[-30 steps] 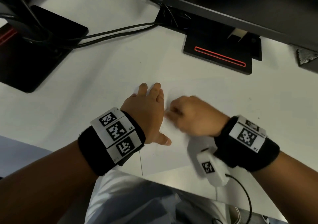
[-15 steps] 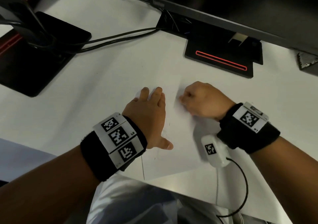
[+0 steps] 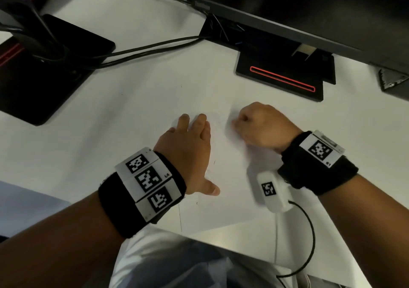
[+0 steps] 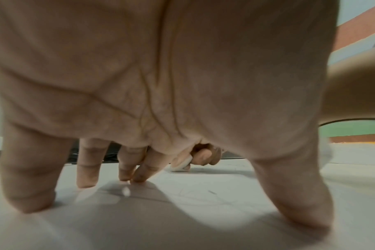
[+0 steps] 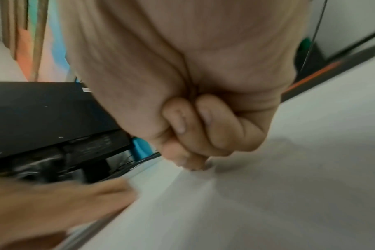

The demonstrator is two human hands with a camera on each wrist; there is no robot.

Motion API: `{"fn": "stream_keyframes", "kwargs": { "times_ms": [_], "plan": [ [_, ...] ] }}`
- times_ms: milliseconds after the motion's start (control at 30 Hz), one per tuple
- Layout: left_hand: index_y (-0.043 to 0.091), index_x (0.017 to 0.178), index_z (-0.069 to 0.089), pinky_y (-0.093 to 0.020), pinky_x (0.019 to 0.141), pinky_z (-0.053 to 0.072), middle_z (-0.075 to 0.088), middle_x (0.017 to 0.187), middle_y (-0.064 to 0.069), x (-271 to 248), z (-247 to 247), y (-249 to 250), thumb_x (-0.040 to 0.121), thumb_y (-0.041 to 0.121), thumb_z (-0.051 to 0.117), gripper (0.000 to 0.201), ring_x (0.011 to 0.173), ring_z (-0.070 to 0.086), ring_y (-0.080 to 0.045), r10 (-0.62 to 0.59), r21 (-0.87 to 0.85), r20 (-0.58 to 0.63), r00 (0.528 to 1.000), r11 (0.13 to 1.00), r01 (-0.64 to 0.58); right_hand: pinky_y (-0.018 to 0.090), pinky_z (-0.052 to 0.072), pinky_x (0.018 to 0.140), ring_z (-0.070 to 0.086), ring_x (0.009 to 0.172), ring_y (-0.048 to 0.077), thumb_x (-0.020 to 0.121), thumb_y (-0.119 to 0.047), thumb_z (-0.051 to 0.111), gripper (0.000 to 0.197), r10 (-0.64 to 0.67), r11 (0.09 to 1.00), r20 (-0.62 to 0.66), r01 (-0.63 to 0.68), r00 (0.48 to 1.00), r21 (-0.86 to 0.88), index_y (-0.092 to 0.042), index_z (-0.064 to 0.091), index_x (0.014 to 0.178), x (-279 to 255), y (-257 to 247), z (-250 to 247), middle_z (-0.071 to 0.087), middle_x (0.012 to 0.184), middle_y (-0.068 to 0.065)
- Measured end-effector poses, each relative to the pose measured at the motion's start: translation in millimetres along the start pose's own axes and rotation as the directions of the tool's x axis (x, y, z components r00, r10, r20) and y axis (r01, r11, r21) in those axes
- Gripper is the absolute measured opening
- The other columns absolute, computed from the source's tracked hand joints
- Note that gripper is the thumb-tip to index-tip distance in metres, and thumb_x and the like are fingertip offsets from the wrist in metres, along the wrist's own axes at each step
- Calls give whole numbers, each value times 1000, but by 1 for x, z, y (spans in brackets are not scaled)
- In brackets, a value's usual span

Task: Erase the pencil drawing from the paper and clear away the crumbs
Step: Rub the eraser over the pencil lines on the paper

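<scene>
A white sheet of paper (image 3: 223, 177) lies on the white desk (image 3: 110, 132), close to its front edge. My left hand (image 3: 190, 146) rests flat on the sheet's left part, fingers straight and thumb spread. To its right, my right hand (image 3: 252, 126) is curled into a fist on the paper's upper part. The left wrist view shows the right hand's fingers (image 4: 203, 155) pinching a small white eraser (image 4: 182, 165) against the paper (image 4: 203, 203). Faint pencil lines (image 4: 193, 194) remain there. A few dark specks (image 3: 214, 162) lie on the sheet. In the right wrist view the eraser is hidden by the fist (image 5: 203, 126).
A black monitor base with a red line (image 3: 283, 77) stands just beyond the paper, under a dark monitor (image 3: 309, 6). A second black base (image 3: 44, 72) with cables (image 3: 143, 50) sits at the far left. The desk's front edge (image 3: 221, 241) is close to my body.
My right hand has slid with the eraser away from me and to the right, from beside the left thumb to the paper's upper part. The left hand has stayed flat on the sheet.
</scene>
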State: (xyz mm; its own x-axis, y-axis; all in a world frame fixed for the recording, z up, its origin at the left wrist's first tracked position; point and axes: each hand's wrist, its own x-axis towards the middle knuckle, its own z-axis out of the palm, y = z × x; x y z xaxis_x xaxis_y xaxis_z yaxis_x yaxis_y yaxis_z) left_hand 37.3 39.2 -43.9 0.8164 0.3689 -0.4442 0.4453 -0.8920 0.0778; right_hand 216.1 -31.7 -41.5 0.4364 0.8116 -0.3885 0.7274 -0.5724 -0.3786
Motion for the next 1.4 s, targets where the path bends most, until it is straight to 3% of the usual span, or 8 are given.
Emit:
{"fn": "stream_keyframes", "kwargs": {
  "times_ms": [100, 200, 433, 633, 867, 1067, 1200, 1400],
  "plan": [
    [7, 156, 0, -42, 103, 43, -6, 164, -2, 0, 1, -1, 66, 81, 66, 134, 150, 5, -32, -4, 0, 1, 1000, 1000, 4, 28, 41, 58, 60, 72, 25, 99, -28, 51, 34, 19, 998, -101, -14, 995, 54, -3, 64, 79, -1, 8, -15, 67, 77, 10],
    [9, 154, 5, -42, 97, 44, 1, 163, -5, 2, -1, -1, 63, 81, 68, 132, 145, 16, -33, 2, 9, -31, 1000, 1000, -1, 26, 43, 57, 55, 51, 9, 100, -34, 52, 40, -67, 985, 28, 61, 997, 163, -6, 65, 75, -10, -10, 6, 66, 60, 0],
    [18, 155, 4, -48, 104, 40, 3, 160, -8, -2, -2, -6, 55, 84, 70, 136, 141, 19, -35, 51, 77, 22, 998, 996, -53, 26, 42, 49, 48, 40, 14, 101, -30, 52, 39, 60, 903, 37, -70, 997, 423, -9, 58, 68, -8, 8, 11, 64, 52, 1],
    [51, 152, 16, -46, 98, 44, 38, 132, -2, 35, -25, -32, 75, 82, 53, 91, 121, 40, -26, 53, 0, -24, 998, 999, -53, 27, 45, 51, 48, 36, 11, 101, -31, 54, 36, 34, 920, 32, -44, 999, 388, -9, 57, 71, -9, 9, 12, 64, 52, -1],
    [72, 140, 0, -56, 103, 32, 22, 138, -3, 44, -14, -41, 63, 94, 47, 92, 128, 23, -33, -31, 46, -26, 999, 998, 32, 30, 49, 66, 61, 65, 16, 98, -34, 52, 35, -171, 984, 78, 166, 982, 57, -9, 61, 75, -20, -12, 20, 68, 71, 5],
    [77, 134, -9, -76, 108, -2, -27, 161, 0, 47, -7, -48, 62, 95, 48, 94, 145, -27, -37, -57, -54, 50, 997, 997, 60, 31, 49, 70, 65, 79, 21, 99, -35, 51, 33, -42, 999, -5, 42, 999, 18, -12, 66, 81, 1, -3, -4, 69, 79, 2],
    [78, 131, -13, -77, 107, -2, -32, 160, 1, 50, -6, -51, 60, 96, 48, 95, 145, -30, -37, -52, -80, 72, 996, 995, 58, 29, 47, 63, 59, 63, 14, 99, -35, 51, 36, -161, 987, 141, 161, 977, 11, -9, 63, 77, -13, -19, 17, 68, 70, 4],
    [77, 132, -14, -77, 107, -2, -33, 159, 2, 49, -6, -51, 61, 96, 48, 96, 145, -30, -36, -47, -79, 90, 995, 995, 54, 23, 42, 57, 61, 71, 22, 100, -31, 50, 34, -93, 996, -16, 92, 996, -11, -9, 63, 77, 3, -14, 0, 67, 75, 6]
  ]
}}
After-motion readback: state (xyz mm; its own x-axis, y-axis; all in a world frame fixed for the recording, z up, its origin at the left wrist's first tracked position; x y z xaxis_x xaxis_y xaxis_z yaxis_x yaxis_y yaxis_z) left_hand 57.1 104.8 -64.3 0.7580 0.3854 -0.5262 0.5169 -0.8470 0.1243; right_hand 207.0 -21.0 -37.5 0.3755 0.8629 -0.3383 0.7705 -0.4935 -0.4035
